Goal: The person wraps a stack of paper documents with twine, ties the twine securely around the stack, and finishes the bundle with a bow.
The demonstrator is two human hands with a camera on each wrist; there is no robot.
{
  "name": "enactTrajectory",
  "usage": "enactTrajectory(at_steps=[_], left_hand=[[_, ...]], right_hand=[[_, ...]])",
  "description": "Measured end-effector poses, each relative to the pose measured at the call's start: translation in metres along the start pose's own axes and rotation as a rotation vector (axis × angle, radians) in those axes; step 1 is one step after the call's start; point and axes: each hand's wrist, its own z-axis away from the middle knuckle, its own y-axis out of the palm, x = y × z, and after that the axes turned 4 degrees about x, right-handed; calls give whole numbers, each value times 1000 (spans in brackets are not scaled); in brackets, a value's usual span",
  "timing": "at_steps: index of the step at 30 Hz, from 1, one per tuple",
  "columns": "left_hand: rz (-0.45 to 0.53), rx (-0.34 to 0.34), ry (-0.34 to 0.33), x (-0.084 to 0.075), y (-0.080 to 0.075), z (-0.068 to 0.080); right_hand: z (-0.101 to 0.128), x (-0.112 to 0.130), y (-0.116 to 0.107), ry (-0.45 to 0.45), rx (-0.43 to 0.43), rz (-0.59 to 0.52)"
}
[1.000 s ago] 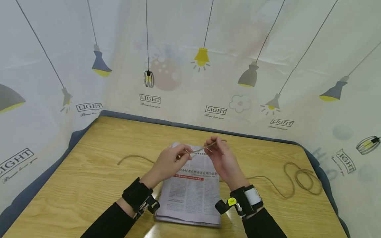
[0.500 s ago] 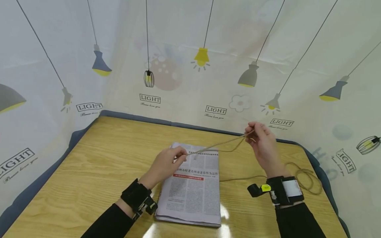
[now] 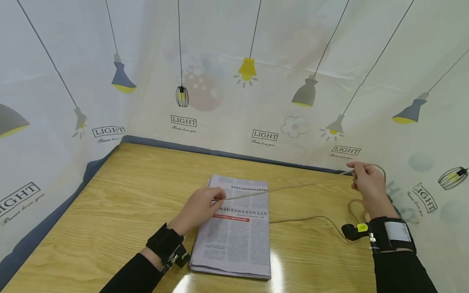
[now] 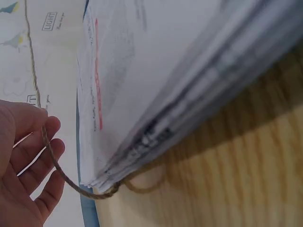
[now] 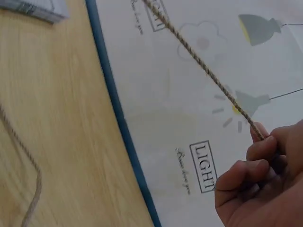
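While brown twisted-fibre twine stretches between them, the left grip, near folded grey-white printed newspapers, and outstretched right grip pinch it.

Table: wood-grained, before me
Curtain: white, my nine through twelve to three
Yellow lamp: printed, my twelve

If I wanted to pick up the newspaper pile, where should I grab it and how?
Probably by its near short edge, coming from the person's side and pinching top and bottom together. The newspaper pile lies flat, its layered edge facing that way. The left hand and the string are over the far half, so the near end looks easier.
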Motion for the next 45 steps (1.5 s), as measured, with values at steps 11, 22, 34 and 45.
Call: enactTrajectory(at_steps=[11, 22, 34, 45], left_hand=[[-91, -48, -55, 11, 7, 8], [-94, -47, -25, 7, 8, 6], [-155, -82, -2, 6, 9, 6], [-184, -139, 23, 6, 7, 0]], right_hand=[[-17, -51, -4, 169, -4, 149], [-9, -79, 4, 211, 75, 352], [12, -68, 16, -9, 408, 768], [42, -41, 26, -91, 565, 567]])
